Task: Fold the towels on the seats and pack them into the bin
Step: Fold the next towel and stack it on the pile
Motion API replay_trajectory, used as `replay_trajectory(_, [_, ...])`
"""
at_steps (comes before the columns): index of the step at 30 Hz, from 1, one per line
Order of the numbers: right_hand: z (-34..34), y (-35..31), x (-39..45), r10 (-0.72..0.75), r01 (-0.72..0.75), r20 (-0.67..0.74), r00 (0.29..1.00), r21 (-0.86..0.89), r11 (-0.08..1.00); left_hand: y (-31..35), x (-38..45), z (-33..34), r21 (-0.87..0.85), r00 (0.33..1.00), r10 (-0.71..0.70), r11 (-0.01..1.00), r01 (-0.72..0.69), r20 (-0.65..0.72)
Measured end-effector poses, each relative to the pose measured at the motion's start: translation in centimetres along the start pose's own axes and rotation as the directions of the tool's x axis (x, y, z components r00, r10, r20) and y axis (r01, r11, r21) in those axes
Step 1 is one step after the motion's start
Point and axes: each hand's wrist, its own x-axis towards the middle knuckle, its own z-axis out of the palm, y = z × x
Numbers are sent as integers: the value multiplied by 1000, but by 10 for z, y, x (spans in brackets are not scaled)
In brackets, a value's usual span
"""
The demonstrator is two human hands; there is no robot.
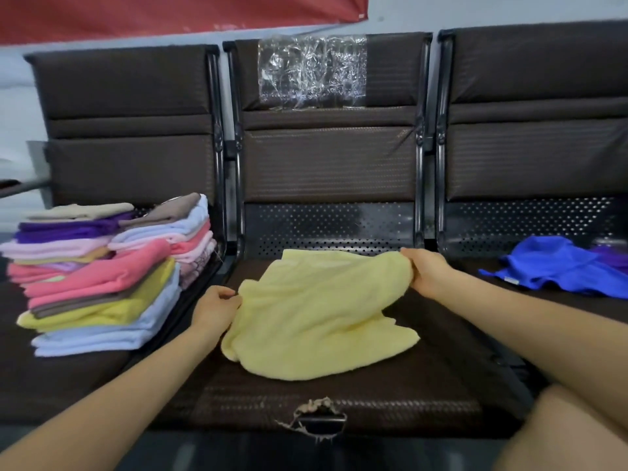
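Three dark brown padded seats (326,396) are lined up against a pale wall, and the middle seat serves as landmark. On the seat to its left, folded towels (102,277) are piled in stacks of pink, yellow, purple, beige and pale blue. On the middle seat itself a pale yellow towel (316,317) is spread loosely, partly lifted. Its left edge is pinched by the left hand (214,307), fingers curled onto the cloth; its far right corner is gripped by the right hand (424,270). On the seat to the right, a crumpled blue towel (550,266) is seen, with purple cloth (611,258) just beside it.
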Motion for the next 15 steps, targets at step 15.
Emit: replay_trajectory(15, [-26,43,-51,255,768,748,613,-640,32,-14,-48,-1,191,517,519,555,-809,680])
